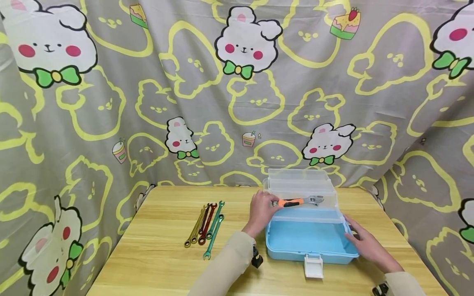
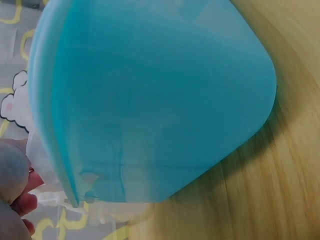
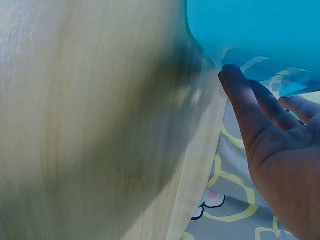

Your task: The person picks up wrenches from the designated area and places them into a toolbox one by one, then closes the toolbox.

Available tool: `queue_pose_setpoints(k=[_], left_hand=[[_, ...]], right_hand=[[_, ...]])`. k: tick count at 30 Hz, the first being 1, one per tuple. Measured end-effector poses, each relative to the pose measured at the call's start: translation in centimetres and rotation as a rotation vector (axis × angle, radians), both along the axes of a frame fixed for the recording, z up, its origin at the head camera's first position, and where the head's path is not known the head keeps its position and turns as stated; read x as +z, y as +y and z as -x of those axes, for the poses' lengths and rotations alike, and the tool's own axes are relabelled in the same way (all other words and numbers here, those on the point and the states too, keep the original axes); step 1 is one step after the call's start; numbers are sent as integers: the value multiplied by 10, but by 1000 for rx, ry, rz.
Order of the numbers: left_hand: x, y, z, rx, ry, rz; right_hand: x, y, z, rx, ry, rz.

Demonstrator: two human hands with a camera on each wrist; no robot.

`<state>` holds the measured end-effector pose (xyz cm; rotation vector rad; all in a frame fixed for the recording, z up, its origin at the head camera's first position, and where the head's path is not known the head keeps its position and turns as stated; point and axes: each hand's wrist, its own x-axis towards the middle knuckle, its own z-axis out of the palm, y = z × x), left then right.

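Observation:
A light blue toolbox (image 1: pixel 296 254) stands open on the wooden table (image 1: pixel 159 259), with a clear plastic tray (image 1: pixel 300 183) raised over its back. An adjustable wrench with an orange handle (image 1: pixel 296 202) lies across the tray's front edge. My left hand (image 1: pixel 272 202) grips the handle end of this wrench. My right hand (image 1: pixel 352 230) rests with straight fingers against the box's right rim. The left wrist view is filled by the blue box wall (image 2: pixel 150 100), with fingertips (image 2: pixel 15 190) at the lower left. In the right wrist view, straight fingers (image 3: pixel 245 100) reach the blue box (image 3: pixel 250 25).
Several coloured combination wrenches (image 1: pixel 205 225) lie side by side on the table, left of the box. A white latch (image 1: pixel 313 266) hangs off the box's front. A patterned grey curtain (image 1: pixel 237 102) closes off the back and both sides. The table's right edge (image 3: pixel 200 165) runs beside my right hand.

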<state>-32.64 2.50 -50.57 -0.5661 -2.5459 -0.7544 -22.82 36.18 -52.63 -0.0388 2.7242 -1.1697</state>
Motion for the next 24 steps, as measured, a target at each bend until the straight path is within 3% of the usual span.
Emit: queue_pose_setpoints(k=[9,17,24], left_hand=[[1,0,-2,34,63,183],[4,1,-1,29,-6,264],[8,3,2,32,-20,301]], right_hand=[[-1,-2,0,-1,-11,-7],[-1,-3,0,5,-1,-13],[0,-2,1,-7,-20,-5]])
